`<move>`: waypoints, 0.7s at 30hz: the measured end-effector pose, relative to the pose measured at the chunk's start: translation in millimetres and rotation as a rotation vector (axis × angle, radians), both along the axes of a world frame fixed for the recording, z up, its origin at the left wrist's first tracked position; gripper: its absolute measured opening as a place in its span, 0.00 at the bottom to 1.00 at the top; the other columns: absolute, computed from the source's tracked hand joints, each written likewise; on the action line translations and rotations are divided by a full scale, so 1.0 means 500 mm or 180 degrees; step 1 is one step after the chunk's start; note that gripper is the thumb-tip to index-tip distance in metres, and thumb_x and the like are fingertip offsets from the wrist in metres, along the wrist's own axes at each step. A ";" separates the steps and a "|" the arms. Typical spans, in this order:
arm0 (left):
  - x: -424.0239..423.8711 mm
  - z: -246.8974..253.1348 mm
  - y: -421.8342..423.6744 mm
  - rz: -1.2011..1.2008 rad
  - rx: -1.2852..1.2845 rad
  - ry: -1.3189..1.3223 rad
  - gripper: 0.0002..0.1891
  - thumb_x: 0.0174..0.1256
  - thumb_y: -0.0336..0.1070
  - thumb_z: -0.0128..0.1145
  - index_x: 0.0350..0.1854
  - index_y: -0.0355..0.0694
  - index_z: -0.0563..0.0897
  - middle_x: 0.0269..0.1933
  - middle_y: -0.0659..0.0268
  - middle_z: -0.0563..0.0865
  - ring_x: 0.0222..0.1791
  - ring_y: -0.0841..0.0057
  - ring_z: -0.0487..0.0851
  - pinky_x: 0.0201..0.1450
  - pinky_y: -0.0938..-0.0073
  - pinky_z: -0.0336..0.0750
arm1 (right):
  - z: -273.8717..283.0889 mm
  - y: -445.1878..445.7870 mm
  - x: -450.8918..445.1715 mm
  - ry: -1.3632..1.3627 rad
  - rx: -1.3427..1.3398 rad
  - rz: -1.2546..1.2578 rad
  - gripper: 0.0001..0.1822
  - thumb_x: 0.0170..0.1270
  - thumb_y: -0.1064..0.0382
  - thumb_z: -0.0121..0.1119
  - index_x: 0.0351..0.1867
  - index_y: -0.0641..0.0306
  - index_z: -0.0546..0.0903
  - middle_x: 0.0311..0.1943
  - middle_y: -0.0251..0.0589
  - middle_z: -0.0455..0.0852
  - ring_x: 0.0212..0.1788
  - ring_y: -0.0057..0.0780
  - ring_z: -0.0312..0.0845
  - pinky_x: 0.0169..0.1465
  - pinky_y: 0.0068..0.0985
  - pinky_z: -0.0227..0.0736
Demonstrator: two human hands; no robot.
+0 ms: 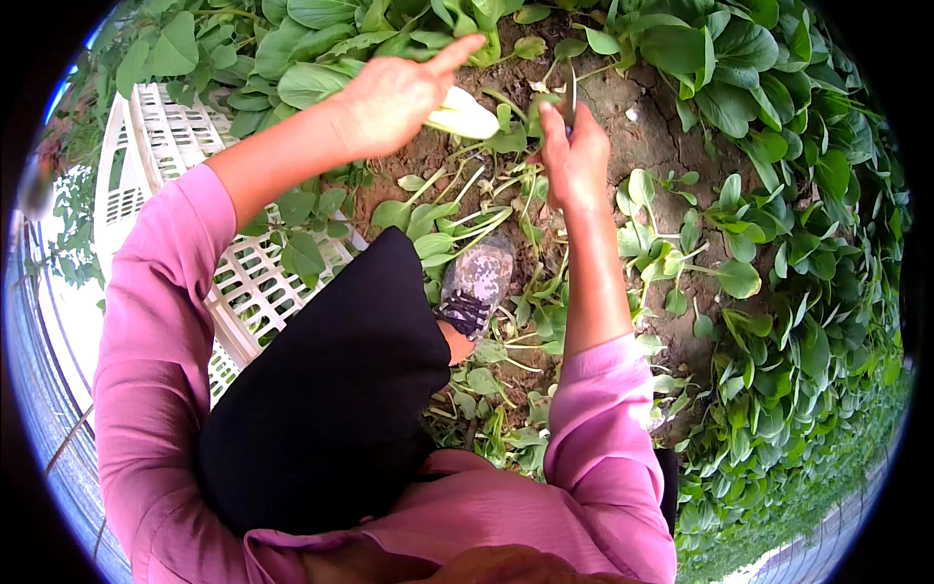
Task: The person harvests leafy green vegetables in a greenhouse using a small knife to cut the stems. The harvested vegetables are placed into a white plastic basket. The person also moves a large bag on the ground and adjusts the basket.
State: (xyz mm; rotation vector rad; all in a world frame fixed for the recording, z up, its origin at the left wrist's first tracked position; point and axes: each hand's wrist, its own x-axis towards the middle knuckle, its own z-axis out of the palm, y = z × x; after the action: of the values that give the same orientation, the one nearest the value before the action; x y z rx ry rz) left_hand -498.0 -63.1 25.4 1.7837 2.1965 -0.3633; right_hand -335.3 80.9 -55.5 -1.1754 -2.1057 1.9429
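My left hand (390,106) grips a head of bok choy (468,115). Its pale base sticks out beyond my fingers, with leaves emerging on the other side. My extended index finger reaches to the stalks of another bok choy (493,47), apparently rooted in the soil; contact is unclear. In my right hand (581,157) is a knife (571,91), its narrow blade pointing away from me. My fingers hide most of the handle. A green leaf piece (538,109) lies by my right thumb, and I cannot tell whether it is held.
White perforated plastic crates (270,285) stand to my left, partly behind my knee. Loose leaves (467,233) litter the soil (649,139) around my camouflage-patterned shoe (478,281). Dense leafy greens (810,343) line the right side, and more plants (314,29) grow ahead.
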 end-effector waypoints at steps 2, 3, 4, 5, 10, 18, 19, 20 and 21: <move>-0.029 -0.011 -0.005 -0.0080 0.0046 0.0251 0.18 0.51 0.22 0.55 0.48 0.27 0.78 0.68 0.53 0.69 0.28 0.63 0.86 0.33 0.64 0.82 | -0.015 0.004 -0.041 0.0139 -0.0538 -0.0078 0.19 0.72 0.53 0.49 0.44 0.71 0.77 0.28 0.41 0.84 0.21 0.27 0.81 0.22 0.22 0.72; -0.035 -0.016 -0.006 -0.0108 0.0027 0.0394 0.16 0.53 0.23 0.56 0.46 0.28 0.79 0.67 0.52 0.71 0.29 0.63 0.86 0.34 0.64 0.82 | -0.029 0.002 -0.059 0.0062 -0.0804 -0.0106 0.18 0.73 0.54 0.46 0.42 0.71 0.77 0.26 0.43 0.83 0.20 0.27 0.81 0.21 0.24 0.72; -0.036 -0.015 -0.007 -0.0106 0.0032 0.0374 0.15 0.52 0.23 0.56 0.44 0.28 0.80 0.66 0.51 0.71 0.29 0.62 0.86 0.34 0.64 0.82 | -0.056 0.002 -0.076 -0.0093 -0.0991 0.0006 0.17 0.73 0.55 0.45 0.41 0.71 0.77 0.25 0.44 0.83 0.19 0.27 0.80 0.20 0.24 0.71; -0.036 -0.012 -0.005 -0.0105 0.0039 0.0354 0.14 0.51 0.23 0.56 0.42 0.28 0.80 0.66 0.51 0.72 0.29 0.62 0.86 0.34 0.63 0.82 | -0.085 -0.001 -0.090 -0.0249 -0.1175 0.0119 0.17 0.72 0.57 0.44 0.39 0.71 0.77 0.24 0.45 0.83 0.18 0.27 0.79 0.19 0.25 0.71; -0.038 0.003 -0.007 0.0002 -0.0068 0.0216 0.15 0.48 0.23 0.57 0.42 0.26 0.78 0.60 0.50 0.76 0.29 0.59 0.85 0.33 0.62 0.81 | -0.135 -0.027 -0.139 -0.0261 -0.1835 -0.0097 0.17 0.73 0.57 0.43 0.35 0.70 0.76 0.20 0.45 0.81 0.14 0.28 0.74 0.16 0.27 0.68; -0.035 0.010 0.011 0.0363 -0.0375 -0.0252 0.20 0.45 0.19 0.59 0.45 0.22 0.75 0.48 0.50 0.79 0.32 0.54 0.84 0.35 0.60 0.80 | -0.159 -0.043 -0.171 -0.0064 -0.2946 -0.0336 0.20 0.76 0.58 0.36 0.35 0.72 0.75 0.20 0.47 0.80 0.15 0.29 0.68 0.18 0.28 0.68; -0.034 0.011 0.012 0.0395 -0.0428 -0.0286 0.19 0.44 0.19 0.59 0.43 0.22 0.75 0.49 0.50 0.78 0.32 0.54 0.84 0.36 0.60 0.80 | -0.155 -0.045 -0.174 -0.0091 -0.3047 -0.0384 0.19 0.76 0.58 0.36 0.36 0.72 0.75 0.20 0.48 0.80 0.15 0.29 0.68 0.18 0.27 0.67; -0.033 0.013 0.014 0.0422 -0.0478 -0.0321 0.17 0.44 0.19 0.59 0.40 0.23 0.75 0.49 0.50 0.78 0.33 0.54 0.84 0.36 0.59 0.79 | -0.151 -0.046 -0.170 -0.0189 -0.2875 -0.0256 0.20 0.75 0.58 0.35 0.35 0.70 0.76 0.22 0.47 0.81 0.16 0.29 0.69 0.19 0.27 0.68; -0.033 0.016 0.013 0.0458 -0.0534 -0.0354 0.15 0.44 0.19 0.59 0.38 0.23 0.76 0.50 0.50 0.77 0.33 0.53 0.84 0.37 0.59 0.79 | -0.131 -0.048 -0.155 -0.0501 -0.2696 0.0554 0.19 0.75 0.58 0.38 0.33 0.68 0.76 0.20 0.45 0.80 0.14 0.28 0.68 0.17 0.26 0.66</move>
State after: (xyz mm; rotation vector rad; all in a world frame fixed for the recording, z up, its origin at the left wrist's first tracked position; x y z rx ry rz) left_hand -514.2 -56.4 33.5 1.5124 2.1337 -0.3934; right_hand -412.7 56.9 -121.2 -1.2817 -1.4633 3.0604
